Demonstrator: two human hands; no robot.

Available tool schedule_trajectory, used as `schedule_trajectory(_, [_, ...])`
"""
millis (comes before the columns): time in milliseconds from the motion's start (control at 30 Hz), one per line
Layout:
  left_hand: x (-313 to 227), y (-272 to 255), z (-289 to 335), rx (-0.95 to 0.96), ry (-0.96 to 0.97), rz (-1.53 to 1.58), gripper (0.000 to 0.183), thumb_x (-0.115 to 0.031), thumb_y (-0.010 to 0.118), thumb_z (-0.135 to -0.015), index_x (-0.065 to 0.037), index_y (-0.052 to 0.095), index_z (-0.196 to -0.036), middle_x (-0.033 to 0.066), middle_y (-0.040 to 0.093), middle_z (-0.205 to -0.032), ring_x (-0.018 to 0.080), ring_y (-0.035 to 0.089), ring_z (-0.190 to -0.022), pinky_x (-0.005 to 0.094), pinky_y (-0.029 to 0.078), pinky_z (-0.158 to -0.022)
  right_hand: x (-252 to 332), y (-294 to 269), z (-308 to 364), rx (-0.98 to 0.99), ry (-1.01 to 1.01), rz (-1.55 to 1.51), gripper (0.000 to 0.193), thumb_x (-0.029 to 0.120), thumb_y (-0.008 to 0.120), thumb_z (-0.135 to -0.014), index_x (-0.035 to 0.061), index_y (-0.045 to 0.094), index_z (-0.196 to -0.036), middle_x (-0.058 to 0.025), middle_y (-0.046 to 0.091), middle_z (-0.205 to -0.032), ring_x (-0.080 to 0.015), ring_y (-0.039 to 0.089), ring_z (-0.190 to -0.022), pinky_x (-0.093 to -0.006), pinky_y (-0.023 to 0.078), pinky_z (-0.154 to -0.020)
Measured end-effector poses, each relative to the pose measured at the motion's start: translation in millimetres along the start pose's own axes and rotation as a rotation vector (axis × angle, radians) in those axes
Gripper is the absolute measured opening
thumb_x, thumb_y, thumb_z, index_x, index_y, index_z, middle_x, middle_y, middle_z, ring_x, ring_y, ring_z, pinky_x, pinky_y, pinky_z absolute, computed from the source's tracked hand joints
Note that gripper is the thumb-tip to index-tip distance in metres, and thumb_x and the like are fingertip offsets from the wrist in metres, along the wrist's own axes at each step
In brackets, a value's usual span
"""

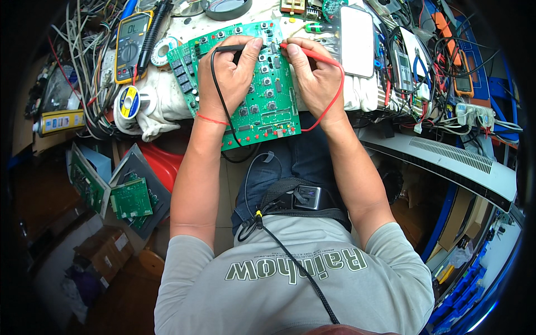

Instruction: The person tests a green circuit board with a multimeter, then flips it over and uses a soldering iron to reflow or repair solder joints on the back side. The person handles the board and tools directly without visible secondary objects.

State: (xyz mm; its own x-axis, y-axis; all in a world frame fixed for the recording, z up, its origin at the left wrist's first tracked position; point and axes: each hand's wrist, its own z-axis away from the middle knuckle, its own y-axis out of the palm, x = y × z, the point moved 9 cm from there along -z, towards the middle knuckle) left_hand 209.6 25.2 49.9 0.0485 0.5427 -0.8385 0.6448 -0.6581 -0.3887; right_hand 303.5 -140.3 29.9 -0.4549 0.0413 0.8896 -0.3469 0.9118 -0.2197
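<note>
A green circuit board (262,92) with push buttons, chips and black relays lies tilted on the bench, its near end jutting past the edge. My left hand (230,72) is closed on a black test probe (226,48), its tip at the upper right part of the board. Facing it, my right hand (315,78) pinches a red test probe (312,54), pointed at the same area. Whether the tips touch the board is too small to tell. Both leads hang down past my wrists. A yellow multimeter (133,47) with a lit display stands at the far left.
Solder spools (129,102) sit left of the board on a white cloth (162,103). A white phone-like slab (357,42) lies to the right, beside a green screwdriver (319,28). Tangled cables (84,50) crowd the left side. A power strip (474,116) is at the right.
</note>
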Motion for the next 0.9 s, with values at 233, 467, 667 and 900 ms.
schedule_trajectory(233, [1.4,0.8,-0.3,0.004,-0.002,0.014,0.028,-0.029,0.072,-0.099,-0.001,0.075,-0.097,0.0126,0.072,-0.078,0.0223,0.069,-0.07,0.0326,0.053,-0.066,1.8,-0.3,0.0,0.001,0.004,0.004,0.022,0.018,0.073,-0.099,-0.0016,0.074,-0.11,-0.0126,0.077,-0.094,-0.0164,0.073,-0.084,-0.0297,0.057,-0.075])
schedule_trajectory(467, [4.3,2.0,-0.3,0.027,-0.022,0.001,0.027,-0.028,0.072,-0.099,-0.001,0.075,-0.098,0.0129,0.073,-0.081,0.0225,0.071,-0.072,0.0319,0.053,-0.067,4.6,-0.2,0.5,0.015,0.015,0.009,0.023,0.018,0.073,-0.099,-0.0019,0.074,-0.11,-0.0125,0.077,-0.095,-0.0163,0.073,-0.085,-0.0294,0.058,-0.076])
schedule_trajectory(667, [1.7,3.5,-0.6,0.059,0.006,-0.007,0.026,-0.025,0.07,-0.101,0.0,0.076,-0.103,0.0087,0.075,-0.087,0.0132,0.066,-0.078,0.0276,0.052,-0.072,12.6,2.2,0.3,0.034,-0.045,0.05,0.019,0.014,0.074,-0.097,-0.0005,0.075,-0.11,-0.0134,0.077,-0.098,-0.0191,0.075,-0.087,-0.0307,0.058,-0.077])
schedule_trajectory(900, [-0.1,1.7,-0.2,0.023,0.035,-0.009,0.02,-0.023,0.074,-0.096,-0.004,0.077,-0.098,0.0124,0.073,-0.083,0.0231,0.07,-0.072,0.032,0.053,-0.067,23.9,3.9,2.6,0.06,-0.111,0.132,0.017,0.012,0.075,-0.096,0.0013,0.076,-0.109,-0.0142,0.077,-0.101,-0.0242,0.076,-0.09,-0.0311,0.059,-0.08])
